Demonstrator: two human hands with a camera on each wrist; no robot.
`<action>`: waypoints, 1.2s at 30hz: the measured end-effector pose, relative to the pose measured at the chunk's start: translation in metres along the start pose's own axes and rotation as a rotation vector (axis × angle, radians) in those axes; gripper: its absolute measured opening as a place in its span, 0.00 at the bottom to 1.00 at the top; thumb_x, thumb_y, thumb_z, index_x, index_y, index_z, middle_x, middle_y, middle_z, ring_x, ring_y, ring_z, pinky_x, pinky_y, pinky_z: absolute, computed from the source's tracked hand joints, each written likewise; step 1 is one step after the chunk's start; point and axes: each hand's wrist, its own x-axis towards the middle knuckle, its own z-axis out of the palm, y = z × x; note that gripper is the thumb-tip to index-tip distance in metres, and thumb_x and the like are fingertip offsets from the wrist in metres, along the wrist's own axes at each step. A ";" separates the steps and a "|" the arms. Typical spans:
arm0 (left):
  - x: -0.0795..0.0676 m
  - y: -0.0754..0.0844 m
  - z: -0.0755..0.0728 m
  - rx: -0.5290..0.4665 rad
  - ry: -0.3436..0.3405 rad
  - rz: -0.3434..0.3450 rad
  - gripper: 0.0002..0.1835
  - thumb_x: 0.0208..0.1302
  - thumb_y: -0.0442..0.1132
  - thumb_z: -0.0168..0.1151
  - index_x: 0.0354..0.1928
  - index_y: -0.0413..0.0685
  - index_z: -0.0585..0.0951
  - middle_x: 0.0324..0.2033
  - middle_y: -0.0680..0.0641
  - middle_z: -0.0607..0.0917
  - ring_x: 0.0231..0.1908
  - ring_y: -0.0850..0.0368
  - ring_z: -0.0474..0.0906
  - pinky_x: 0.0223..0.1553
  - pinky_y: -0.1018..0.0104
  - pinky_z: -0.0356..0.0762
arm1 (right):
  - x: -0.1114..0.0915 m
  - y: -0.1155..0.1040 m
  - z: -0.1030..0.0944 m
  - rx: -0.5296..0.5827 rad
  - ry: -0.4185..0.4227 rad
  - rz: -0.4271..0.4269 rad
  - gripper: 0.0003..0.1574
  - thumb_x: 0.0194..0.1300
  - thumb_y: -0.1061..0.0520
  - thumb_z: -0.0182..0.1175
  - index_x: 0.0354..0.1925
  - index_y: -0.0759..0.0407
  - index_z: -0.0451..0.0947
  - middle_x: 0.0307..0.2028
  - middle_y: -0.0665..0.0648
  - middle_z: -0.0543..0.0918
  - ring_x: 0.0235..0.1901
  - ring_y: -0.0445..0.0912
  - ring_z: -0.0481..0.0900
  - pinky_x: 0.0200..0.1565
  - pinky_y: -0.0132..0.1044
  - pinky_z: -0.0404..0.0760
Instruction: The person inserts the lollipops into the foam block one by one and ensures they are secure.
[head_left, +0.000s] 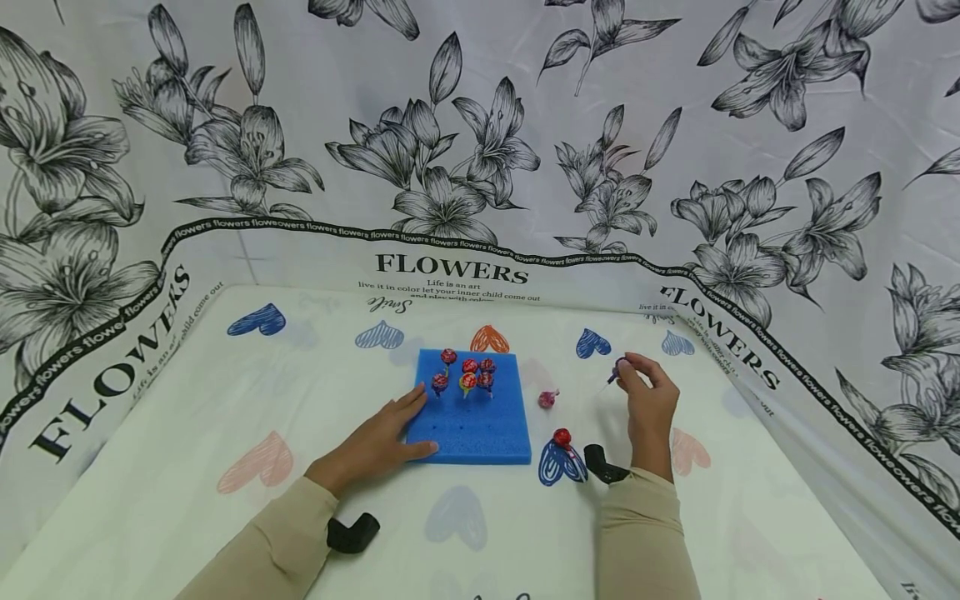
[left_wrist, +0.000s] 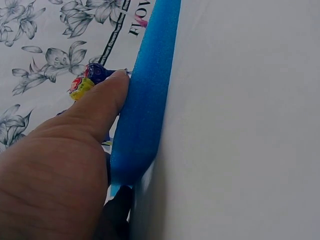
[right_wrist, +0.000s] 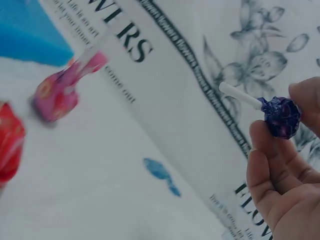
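Observation:
A lollipop in a dark purple wrapper (right_wrist: 282, 118) is pinched by its candy head between the thumb and fingers of my right hand (head_left: 651, 407), its white stick pointing away from the fingers. My left hand (head_left: 382, 437) rests at the left side of a blue foam block (head_left: 498, 446), fingers spread along its edge and thumb at the front left corner. Several wrapped lollipops stand upright in the far part of the block, among them a yellow-and-red lollipop (head_left: 468, 381). Small holes show in a row nearer its front.
To the right of the block lie a pink-wrapped lollipop (head_left: 548, 399) and a red-wrapped lollipop (head_left: 562, 437). The white tablecloth (head_left: 300, 383) carries printed hearts. A flower-printed curtain (head_left: 547, 200) hangs behind the table. Black wrist mounts (head_left: 352, 533) stick out beside both sleeves.

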 end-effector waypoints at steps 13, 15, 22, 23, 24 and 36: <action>0.000 -0.002 0.002 0.004 0.001 -0.008 0.49 0.58 0.63 0.64 0.75 0.49 0.56 0.74 0.50 0.51 0.70 0.33 0.45 0.65 0.40 0.51 | -0.009 -0.052 -0.010 0.357 0.056 -0.062 0.22 0.58 0.67 0.68 0.52 0.69 0.80 0.48 0.63 0.75 0.45 0.50 0.81 0.49 0.36 0.78; -0.001 -0.001 0.002 0.005 0.000 -0.011 0.49 0.58 0.63 0.64 0.75 0.49 0.56 0.74 0.51 0.51 0.70 0.33 0.45 0.65 0.39 0.51 | -0.011 -0.059 -0.011 0.422 0.055 -0.070 0.23 0.56 0.67 0.70 0.51 0.73 0.79 0.49 0.65 0.76 0.45 0.51 0.81 0.50 0.37 0.77; 0.000 0.000 0.001 0.009 -0.006 -0.023 0.49 0.58 0.62 0.65 0.75 0.50 0.56 0.74 0.50 0.51 0.70 0.33 0.45 0.64 0.39 0.52 | -0.019 -0.082 -0.013 0.527 0.008 -0.230 0.25 0.56 0.66 0.69 0.51 0.78 0.76 0.45 0.69 0.76 0.39 0.53 0.83 0.46 0.37 0.80; 0.000 0.000 0.001 0.007 -0.007 -0.023 0.49 0.58 0.62 0.65 0.75 0.50 0.56 0.74 0.50 0.51 0.70 0.33 0.45 0.64 0.39 0.52 | -0.021 -0.085 -0.013 0.536 -0.002 -0.247 0.25 0.57 0.67 0.69 0.51 0.78 0.76 0.45 0.69 0.76 0.39 0.53 0.83 0.44 0.37 0.81; 0.000 0.000 0.001 0.008 -0.006 -0.023 0.49 0.58 0.62 0.64 0.75 0.49 0.56 0.74 0.50 0.51 0.70 0.33 0.45 0.64 0.39 0.52 | -0.022 -0.087 -0.013 0.535 -0.011 -0.263 0.26 0.57 0.67 0.69 0.52 0.78 0.75 0.45 0.68 0.76 0.38 0.53 0.83 0.43 0.37 0.81; 0.000 0.000 0.000 0.001 -0.016 -0.030 0.49 0.59 0.61 0.65 0.75 0.49 0.56 0.74 0.50 0.50 0.70 0.33 0.44 0.65 0.39 0.51 | -0.039 -0.112 -0.010 0.623 -0.102 -0.397 0.24 0.60 0.72 0.64 0.54 0.80 0.72 0.39 0.70 0.80 0.32 0.55 0.83 0.40 0.39 0.83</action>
